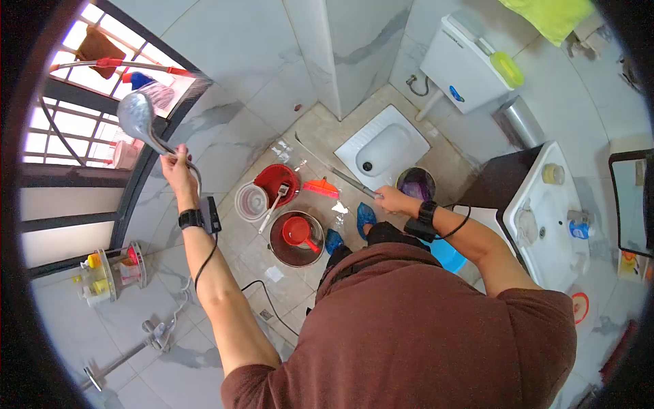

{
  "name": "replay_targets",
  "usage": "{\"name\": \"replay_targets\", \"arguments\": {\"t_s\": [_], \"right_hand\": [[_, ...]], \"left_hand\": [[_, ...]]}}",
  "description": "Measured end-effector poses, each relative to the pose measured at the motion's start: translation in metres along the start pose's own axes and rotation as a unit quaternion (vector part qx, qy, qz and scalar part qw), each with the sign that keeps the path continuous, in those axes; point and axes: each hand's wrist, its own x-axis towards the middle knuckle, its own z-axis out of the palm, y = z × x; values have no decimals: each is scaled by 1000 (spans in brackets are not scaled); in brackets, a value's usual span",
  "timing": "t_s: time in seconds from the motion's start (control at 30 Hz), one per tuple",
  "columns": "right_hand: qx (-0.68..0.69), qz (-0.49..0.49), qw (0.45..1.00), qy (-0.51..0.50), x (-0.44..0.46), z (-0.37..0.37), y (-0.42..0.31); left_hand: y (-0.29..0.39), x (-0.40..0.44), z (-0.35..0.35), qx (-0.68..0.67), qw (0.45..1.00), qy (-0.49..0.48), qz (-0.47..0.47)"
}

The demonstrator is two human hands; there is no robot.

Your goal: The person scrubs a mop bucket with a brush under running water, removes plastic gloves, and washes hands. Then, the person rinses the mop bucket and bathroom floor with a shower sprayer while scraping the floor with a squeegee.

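Observation:
My left hand (pixel 180 170) is closed round the handle of a silver shower head (pixel 136 116), raised beside the barred window. Water sprays from the shower head towards the window frame and wall. Lower and to the right, my right hand (pixel 395 200) grips the grey end of a long thin rod (pixel 347 178), which slants up and left over the floor near the squat toilet (pixel 383 144). The far end of the rod looks thin and curved. An orange brush head (pixel 321 188) lies on the floor to the left of the rod.
A red bucket (pixel 289 178), a clear tub (pixel 251 202) and a metal basin (pixel 281 255) with a red dipper (pixel 297 231) stand on the tiled floor. A washbasin (pixel 545 232) is at the right. The cistern (pixel 463 65) hangs above the toilet. A black cable (pixel 272 310) trails leftward.

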Motion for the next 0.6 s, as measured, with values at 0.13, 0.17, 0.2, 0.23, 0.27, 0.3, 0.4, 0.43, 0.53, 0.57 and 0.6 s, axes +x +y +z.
{"name": "replay_targets", "arguments": {"t_s": [0.13, 0.17, 0.2, 0.23, 0.27, 0.3, 0.4, 0.43, 0.53, 0.57, 0.6], "right_hand": [[6, 29, 999, 19, 5, 9, 4], [8, 35, 999, 23, 4, 13, 3], [12, 42, 999, 28, 2, 17, 4], [28, 46, 998, 26, -1, 20, 4], [42, 48, 998, 22, -3, 23, 2], [54, 48, 997, 16, -3, 25, 0], [34, 65, 997, 14, 1, 33, 0], [41, 56, 997, 17, 0, 36, 0], [4, 54, 998, 17, -1, 43, -4], [40, 54, 997, 23, -4, 46, -5], [75, 52, 995, 28, -7, 48, -6]], "left_hand": [[-17, -24, 16, 48, 995, -82, 12], [-10, -31, 26, 87, 990, -110, 20], [0, -38, 37, 125, 982, -141, 30], [5, -46, 47, 162, 971, -169, 41], [6, -52, 57, 179, 962, -202, 50], [8, -59, 66, 176, 953, -243, 53], [26, -91, 95, 146, 923, -352, 55], [24, -100, 100, 122, 914, -385, 50], [40, -123, 106, 210, 875, -415, 136], [40, -127, 106, 247, 858, -396, 216], [43, -131, 105, 258, 845, -391, 258]]}}
